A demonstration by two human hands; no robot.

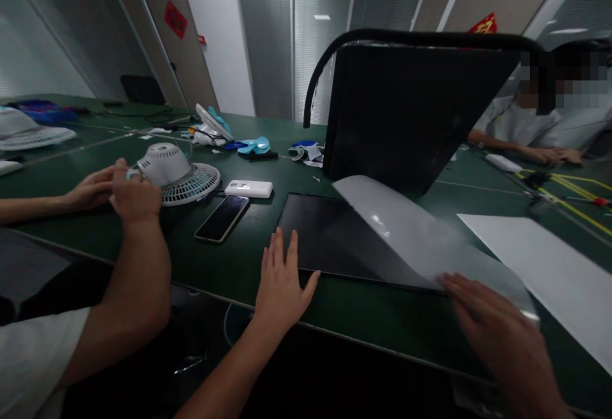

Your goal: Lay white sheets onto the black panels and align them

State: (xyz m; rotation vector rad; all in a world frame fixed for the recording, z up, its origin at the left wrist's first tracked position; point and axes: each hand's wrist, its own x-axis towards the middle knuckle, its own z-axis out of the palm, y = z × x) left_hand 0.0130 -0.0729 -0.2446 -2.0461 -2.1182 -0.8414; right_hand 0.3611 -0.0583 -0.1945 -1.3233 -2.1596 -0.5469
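A flat dark panel [329, 231] with a thin black frame lies on the green table in front of me. My left hand [282, 285] is open, fingers spread, with its fingertips at the panel's left front corner. Over the right part of the panel, a translucent plastic sheet [411, 231] curves upward, its far left corner lifted. My right hand [497, 326], slightly blurred, has its fingers together on the sheet's front edge and appears to grip it. Its thumb is partly hidden.
Behind the panel stands a large black screen [411, 106] with a loose black strip [430, 37]. A phone [222, 218] and white power bank [248, 189] lie left. Beside me, another person's hands [136, 192] touch a fan part [167, 167]. A white sheet [549, 266] lies right.
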